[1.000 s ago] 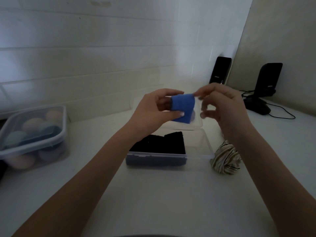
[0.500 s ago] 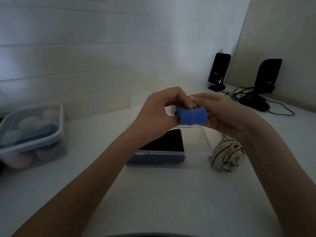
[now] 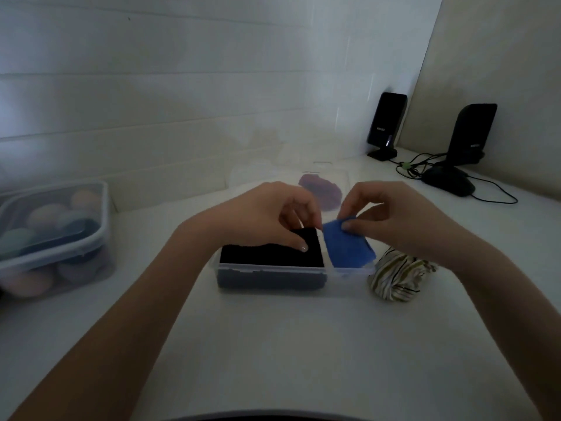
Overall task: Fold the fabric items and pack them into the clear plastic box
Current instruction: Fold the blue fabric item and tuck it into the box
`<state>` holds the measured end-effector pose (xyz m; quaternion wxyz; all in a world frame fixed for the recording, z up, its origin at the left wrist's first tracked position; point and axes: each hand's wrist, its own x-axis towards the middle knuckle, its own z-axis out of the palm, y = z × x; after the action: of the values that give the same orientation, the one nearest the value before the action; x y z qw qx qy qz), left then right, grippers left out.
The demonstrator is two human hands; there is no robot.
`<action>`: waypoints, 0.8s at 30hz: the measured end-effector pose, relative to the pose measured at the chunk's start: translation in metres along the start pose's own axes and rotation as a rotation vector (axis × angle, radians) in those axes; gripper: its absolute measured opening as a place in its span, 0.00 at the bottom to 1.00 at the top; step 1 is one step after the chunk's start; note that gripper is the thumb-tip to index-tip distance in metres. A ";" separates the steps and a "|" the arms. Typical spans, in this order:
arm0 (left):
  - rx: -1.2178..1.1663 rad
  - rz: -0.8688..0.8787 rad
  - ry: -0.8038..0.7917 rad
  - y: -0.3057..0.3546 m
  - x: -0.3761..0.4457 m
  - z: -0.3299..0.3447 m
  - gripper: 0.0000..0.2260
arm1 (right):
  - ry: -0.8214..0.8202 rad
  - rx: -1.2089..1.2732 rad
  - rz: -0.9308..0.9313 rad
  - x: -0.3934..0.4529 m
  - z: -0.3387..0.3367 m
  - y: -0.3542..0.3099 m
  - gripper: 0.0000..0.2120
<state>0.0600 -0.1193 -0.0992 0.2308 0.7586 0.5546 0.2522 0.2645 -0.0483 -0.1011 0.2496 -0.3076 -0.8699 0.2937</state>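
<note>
The clear plastic box (image 3: 349, 282) sits on the white table in front of me. Folded black fabric (image 3: 267, 256) fills its left part. A folded blue fabric piece (image 3: 347, 249) stands tilted in the box's right end, pinched at its top by my right hand (image 3: 391, 217). My left hand (image 3: 273, 220) rests over the box with its thumb pressing on the black fabric beside the blue piece. A striped fabric bundle (image 3: 397, 276) lies on the table just right of the box.
The box's clear lid (image 3: 324, 180) leans behind it, with a purple item (image 3: 320, 189) seen through it. A lidded container of coloured round items (image 3: 51, 235) stands at the left. Two black speakers (image 3: 385, 126) (image 3: 470, 132), a mouse (image 3: 449, 182) and cables sit back right.
Both hands came down from above the box. The blue fabric, held in the air before, now sits in the box's right end; my left hand has shifted onto the black fabric.
</note>
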 end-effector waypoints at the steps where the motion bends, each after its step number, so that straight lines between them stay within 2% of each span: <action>1: -0.018 0.004 0.022 0.000 0.001 0.002 0.12 | 0.008 -0.037 -0.018 0.001 0.004 0.000 0.06; 6: 0.107 0.049 0.094 -0.004 0.006 0.019 0.11 | 0.003 -0.231 -0.120 0.000 0.020 0.004 0.07; 10: 0.248 0.063 0.091 -0.007 0.009 0.024 0.10 | 0.009 -0.738 -0.158 0.002 0.025 0.000 0.05; 12: 0.315 0.074 0.129 -0.006 0.009 0.023 0.09 | -0.041 -0.857 -0.176 0.006 0.025 -0.006 0.05; 17: 0.388 0.018 0.087 -0.008 0.005 0.019 0.06 | -0.240 -0.916 -0.121 0.017 0.031 -0.015 0.10; 20: 0.410 -0.005 0.065 -0.007 0.005 0.019 0.07 | -0.240 -0.805 -0.054 0.018 0.030 -0.010 0.07; 24: 0.446 -0.033 0.100 -0.003 0.007 0.022 0.07 | -0.277 -0.664 -0.017 0.024 0.027 -0.010 0.11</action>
<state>0.0736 -0.1130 -0.1172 0.0340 0.7684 0.6195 0.1569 0.2277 -0.0478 -0.1073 0.0183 -0.3220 -0.9460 0.0320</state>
